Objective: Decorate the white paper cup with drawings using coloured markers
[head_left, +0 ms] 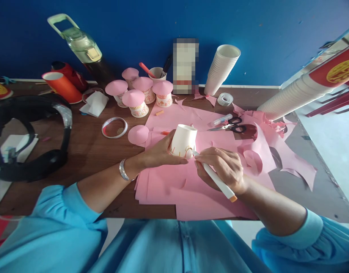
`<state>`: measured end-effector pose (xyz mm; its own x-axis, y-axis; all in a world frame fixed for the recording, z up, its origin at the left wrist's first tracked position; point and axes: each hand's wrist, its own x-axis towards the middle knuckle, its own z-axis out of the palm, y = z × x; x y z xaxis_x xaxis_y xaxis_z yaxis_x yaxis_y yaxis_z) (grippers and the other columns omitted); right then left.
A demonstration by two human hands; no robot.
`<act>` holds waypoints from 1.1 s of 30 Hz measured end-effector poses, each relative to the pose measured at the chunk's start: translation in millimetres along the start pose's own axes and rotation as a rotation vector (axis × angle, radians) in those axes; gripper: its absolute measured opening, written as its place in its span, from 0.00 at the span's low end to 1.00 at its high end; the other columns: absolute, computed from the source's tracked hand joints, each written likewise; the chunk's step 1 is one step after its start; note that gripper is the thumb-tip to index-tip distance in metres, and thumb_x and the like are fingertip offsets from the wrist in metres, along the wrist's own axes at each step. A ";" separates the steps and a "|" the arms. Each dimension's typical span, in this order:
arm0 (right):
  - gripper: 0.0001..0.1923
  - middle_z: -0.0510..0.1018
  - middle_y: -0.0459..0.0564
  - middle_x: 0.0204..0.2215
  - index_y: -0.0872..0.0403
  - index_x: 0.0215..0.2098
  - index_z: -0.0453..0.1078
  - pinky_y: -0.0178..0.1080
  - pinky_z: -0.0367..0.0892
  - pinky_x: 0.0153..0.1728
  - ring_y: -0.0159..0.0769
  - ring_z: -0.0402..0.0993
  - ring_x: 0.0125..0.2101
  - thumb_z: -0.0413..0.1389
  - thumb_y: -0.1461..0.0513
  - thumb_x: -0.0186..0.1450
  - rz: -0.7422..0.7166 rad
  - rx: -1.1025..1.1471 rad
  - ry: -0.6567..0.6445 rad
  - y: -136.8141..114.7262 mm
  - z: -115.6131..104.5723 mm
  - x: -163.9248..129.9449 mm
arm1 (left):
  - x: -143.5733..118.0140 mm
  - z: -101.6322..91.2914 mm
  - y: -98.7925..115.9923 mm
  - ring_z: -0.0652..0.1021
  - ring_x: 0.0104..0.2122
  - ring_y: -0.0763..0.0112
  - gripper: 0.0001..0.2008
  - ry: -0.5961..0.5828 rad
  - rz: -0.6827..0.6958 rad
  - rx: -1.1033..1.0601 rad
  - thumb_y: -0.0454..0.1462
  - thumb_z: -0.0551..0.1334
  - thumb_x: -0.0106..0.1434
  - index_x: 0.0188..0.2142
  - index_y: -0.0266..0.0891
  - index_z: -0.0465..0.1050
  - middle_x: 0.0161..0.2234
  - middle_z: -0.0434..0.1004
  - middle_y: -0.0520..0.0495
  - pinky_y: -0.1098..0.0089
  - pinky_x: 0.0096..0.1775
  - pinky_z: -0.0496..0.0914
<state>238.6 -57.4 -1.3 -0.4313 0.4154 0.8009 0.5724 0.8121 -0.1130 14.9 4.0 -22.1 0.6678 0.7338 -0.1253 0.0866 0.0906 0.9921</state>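
Note:
My left hand (160, 151) is wrapped round a white paper cup (184, 137), held upside down and a little tilted. Orange and yellowish lines, one like a flower, run along the cup's lower part. Between the fingers of my right hand (221, 167) is a white marker (217, 181) with an orange end cap, its tip touching the drawn flower. Both hands are above a stack of pink paper sheets (160, 185). Further back stand several decorated cups with pink cone tops (134, 99), and a loose pink cone (138, 134) lies left of the stack.
Black-handled scissors (228, 127) lie behind my right hand, near a clear tape roll (225, 99) and pink scraps (260, 151). Tall cup stacks (222, 70) lean at the back and right. Leftward are a tape ring (114, 127), a bottle (83, 47) and a black headset-like band (66, 140).

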 end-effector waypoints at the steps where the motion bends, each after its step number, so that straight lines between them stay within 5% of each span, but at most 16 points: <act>1: 0.09 0.80 0.46 0.28 0.54 0.44 0.69 0.33 0.78 0.28 0.31 0.79 0.25 0.59 0.71 0.69 0.004 -0.005 0.000 -0.1 0.0 0.0 | 0.0 -0.1 -0.1 0.78 0.52 0.52 0.40 -0.001 0.004 0.000 0.48 0.80 0.53 0.58 0.42 0.64 0.52 0.77 0.41 0.58 0.46 0.74; 33: 0.11 0.80 0.45 0.28 0.53 0.45 0.70 0.34 0.75 0.25 0.32 0.79 0.26 0.60 0.71 0.67 -0.025 0.070 -0.025 -6.5 -2.3 0.0 | 0.8 1.5 -0.8 0.78 0.53 0.50 0.41 0.017 0.036 0.042 0.48 0.80 0.52 0.58 0.42 0.64 0.55 0.76 0.38 0.57 0.47 0.76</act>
<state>236.5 -63.6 0.8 -0.4630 0.4040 0.7890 0.5113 0.8488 -0.1346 16.5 3.5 -23.0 0.6585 0.7473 -0.0891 0.0940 0.0358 0.9949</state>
